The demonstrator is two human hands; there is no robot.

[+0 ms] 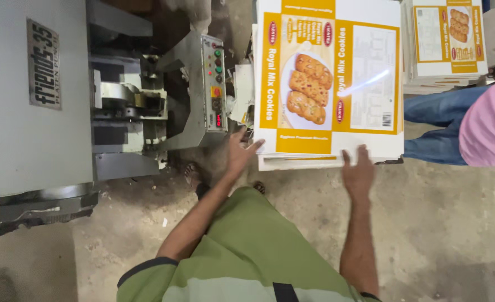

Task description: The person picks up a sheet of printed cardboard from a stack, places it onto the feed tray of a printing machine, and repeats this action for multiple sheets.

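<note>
Both hands, left hand (239,152) and right hand (359,170), press open-fingered against the near edge of a stack of printed cookie-carton sheets (328,78); uneven pushing could skew the top sheets.

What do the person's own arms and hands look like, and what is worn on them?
Both forearms are bare. The left hand and right hand wear no gloves, and no rings or watch show. Short sleeves of a green shirt with pale stripes and a dark cuff edge cover the upper arms.

yellow-and-white printed sheets (328,78), grey machine (35,100)
</note>
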